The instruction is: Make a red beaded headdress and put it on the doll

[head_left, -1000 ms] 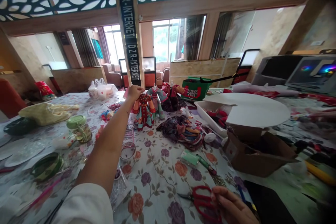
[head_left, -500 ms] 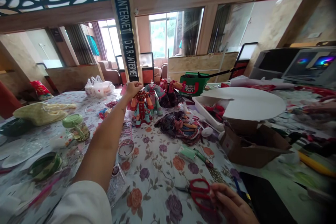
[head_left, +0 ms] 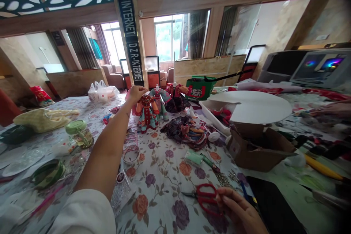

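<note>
My left hand reaches far forward with fingers pinched together at the neck of a small headless doll in an orange, red and light-blue costume, standing upright on the table. Just behind it are a doll in a grey-green and pink robe and another in dark red. Red-handled scissors lie on the flowered tablecloth, blades pointing left. Right beside their handles, my right hand has thumb and forefinger closed together; whether they grip the handle or something tiny is unclear.
A heap of dark patterned doll clothes lies mid-table. To the right are an open cardboard box, a white round board and a black flat object. A roll of tape and a lidded jar stand left.
The view has shifted very slightly. Both hands, the doll and the scissors keep nearly the same places on the table.
</note>
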A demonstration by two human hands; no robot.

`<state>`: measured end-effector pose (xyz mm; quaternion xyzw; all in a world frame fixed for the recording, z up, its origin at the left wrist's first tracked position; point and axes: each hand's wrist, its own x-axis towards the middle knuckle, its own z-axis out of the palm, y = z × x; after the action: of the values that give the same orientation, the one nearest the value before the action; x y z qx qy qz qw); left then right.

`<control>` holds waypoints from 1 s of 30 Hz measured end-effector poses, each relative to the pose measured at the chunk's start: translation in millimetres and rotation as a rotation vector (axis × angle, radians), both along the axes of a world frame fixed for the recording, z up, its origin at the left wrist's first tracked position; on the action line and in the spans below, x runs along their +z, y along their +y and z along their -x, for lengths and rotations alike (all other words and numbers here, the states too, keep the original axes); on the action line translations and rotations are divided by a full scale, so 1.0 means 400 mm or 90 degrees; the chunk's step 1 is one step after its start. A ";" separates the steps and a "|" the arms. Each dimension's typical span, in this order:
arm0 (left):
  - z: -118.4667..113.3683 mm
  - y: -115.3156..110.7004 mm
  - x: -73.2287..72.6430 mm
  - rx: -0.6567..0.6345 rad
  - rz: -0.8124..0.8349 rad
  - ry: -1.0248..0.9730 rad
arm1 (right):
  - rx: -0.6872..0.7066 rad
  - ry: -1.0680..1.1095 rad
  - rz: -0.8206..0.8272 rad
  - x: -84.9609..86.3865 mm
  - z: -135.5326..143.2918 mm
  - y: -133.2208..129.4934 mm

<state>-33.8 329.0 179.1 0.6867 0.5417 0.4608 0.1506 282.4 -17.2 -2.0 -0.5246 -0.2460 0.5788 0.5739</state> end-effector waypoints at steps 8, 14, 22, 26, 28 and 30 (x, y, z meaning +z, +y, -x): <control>0.023 0.026 -0.018 0.035 0.016 -0.023 | 0.030 0.040 0.012 -0.024 -0.014 -0.002; 0.005 0.037 -0.030 0.045 0.018 -0.053 | 0.017 0.051 0.008 -0.013 -0.009 -0.003; 0.001 0.014 -0.027 0.058 0.010 -0.083 | -0.002 0.043 -0.011 -0.008 -0.004 -0.005; -0.017 0.012 -0.030 0.044 0.001 -0.090 | -0.010 0.037 -0.014 -0.011 -0.005 -0.008; -0.026 0.013 -0.031 0.032 -0.004 -0.088 | -0.007 0.046 -0.011 -0.011 -0.005 -0.007; -0.031 0.014 -0.031 0.022 -0.010 -0.086 | -0.003 0.057 -0.005 -0.012 -0.006 -0.004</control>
<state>-21.3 334.7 166.5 0.6459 0.5383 0.5127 0.1735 284.8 -18.9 -6.9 -0.4961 -0.2212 0.5996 0.5877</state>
